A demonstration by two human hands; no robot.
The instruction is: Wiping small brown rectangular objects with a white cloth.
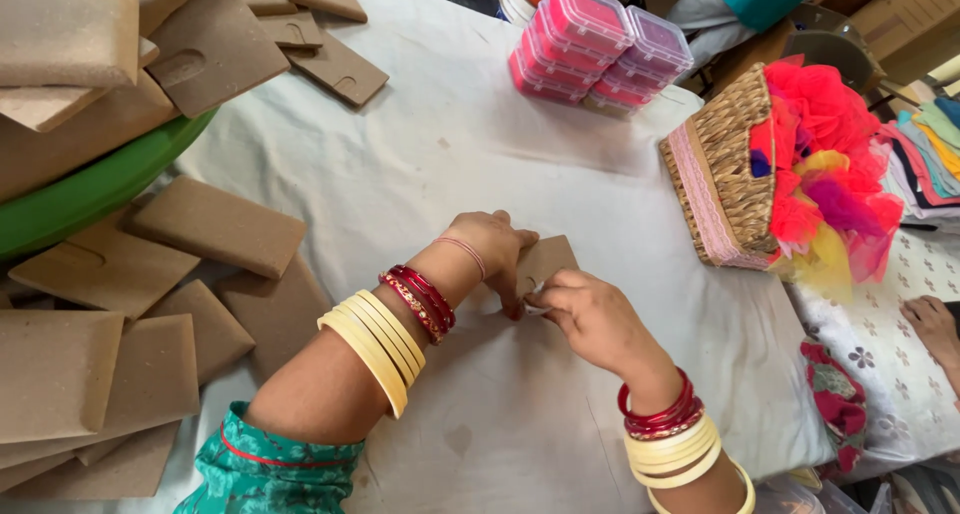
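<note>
A small brown cardboard piece point(548, 259) lies on the white cloth near the middle of the table. My left hand point(492, 244) presses on its left edge with fingers curled over it. My right hand point(585, 312) pinches its lower edge from the right. Both wrists carry red and cream bangles. Much of the piece is hidden under my fingers.
Brown cardboard pieces point(215, 224) pile up at the left around a green tub point(95, 189). Stacked pink plastic boxes point(590, 39) stand at the back. A wicker basket point(720, 174) with bright netting sits to the right. Another person's hand point(935, 324) rests at the far right.
</note>
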